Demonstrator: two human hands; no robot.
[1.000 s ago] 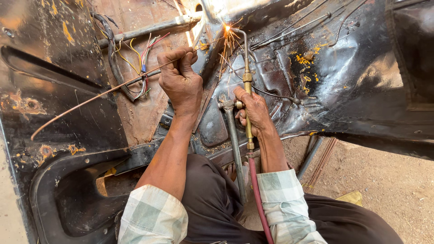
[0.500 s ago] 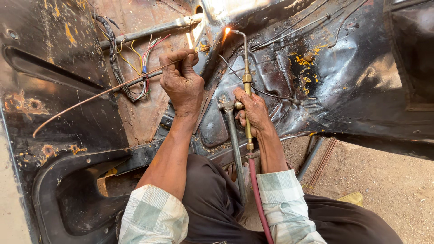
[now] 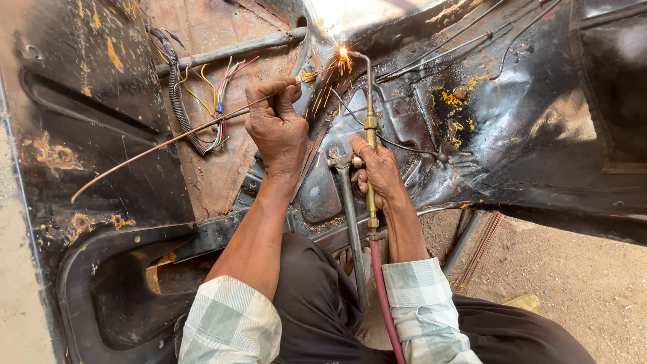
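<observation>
Against the black car body panel, largest thing first:

Car body panel (image 3: 512,135): black sheet metal, dented and scuffed, with yellow and orange patches; it fills most of the view and stands on edge over sandy ground (image 3: 579,269).

Rusty section (image 3: 222,155): a bare brown strip of the panel, left of the flame point, crossed near its top by a grey bar.

Person's legs: dark trousers (image 3: 317,303) at the bottom edge below the panel; checked sleeves rolled at both forearms.

Wire bundle (image 3: 202,101): a black ribbed conduit with yellow, red and blue wires, hanging on the rusty section, left of the left hand.

Filler rod (image 3: 168,141): a long thin coppery rod, running from lower left up to the flame point, passing in front of the wire bundle.

Left hand (image 3: 276,128): fingers curled and pressed together, pinching the filler rod near its upper end, just left of the flame.

Gas torch (image 3: 369,135): a brass body with a thin curved neck, upright against the panel; its tip sits at the upper seam. A red hose (image 3: 383,296) runs from its base down between the sleeves.

Right hand (image 3: 379,172): wrapped closed about the torch's brass body, near its grey valve.

Flame and sparks (image 3: 342,54): a bright orange point where the rod end and the torch tip meet on the panel.
</observation>
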